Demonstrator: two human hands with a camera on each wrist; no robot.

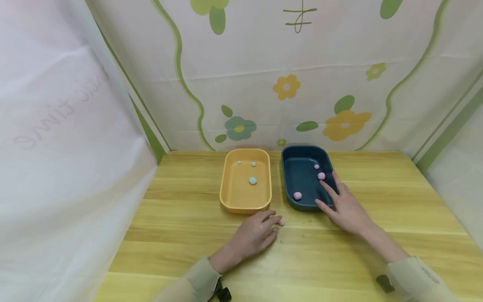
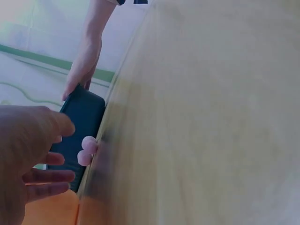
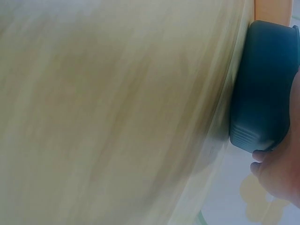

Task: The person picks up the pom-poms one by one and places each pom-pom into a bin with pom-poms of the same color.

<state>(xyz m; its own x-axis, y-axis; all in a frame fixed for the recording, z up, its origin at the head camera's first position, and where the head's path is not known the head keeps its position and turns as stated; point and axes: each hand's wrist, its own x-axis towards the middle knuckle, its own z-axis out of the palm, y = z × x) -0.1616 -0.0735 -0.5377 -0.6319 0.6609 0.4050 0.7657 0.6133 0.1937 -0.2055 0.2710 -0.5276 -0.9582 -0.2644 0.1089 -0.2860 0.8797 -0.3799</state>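
Note:
My left hand [image 1: 253,235] is low over the table with its fingers relaxed. Two small pink balls [image 2: 87,151] lie close together on the wood just beyond its fingertips; from the head one pink ball [image 1: 281,222] shows beside the index finger. My right hand [image 1: 348,209] spreads its fingers over the right side of the dark blue tray [image 1: 305,149], holding no ball. Inside that tray are a large pink ball [image 1: 297,196], a medium one [image 1: 321,176] near the index fingertip, and a small one [image 1: 316,167].
Left of the blue tray stands a yellow tray [image 1: 223,180] with three pale blue-green balls of differing sizes, the biggest [image 1: 253,180] near its middle. Both trays sit toward the back of the wooden table [image 1: 181,226], before a flower-printed cloth [image 1: 249,96].

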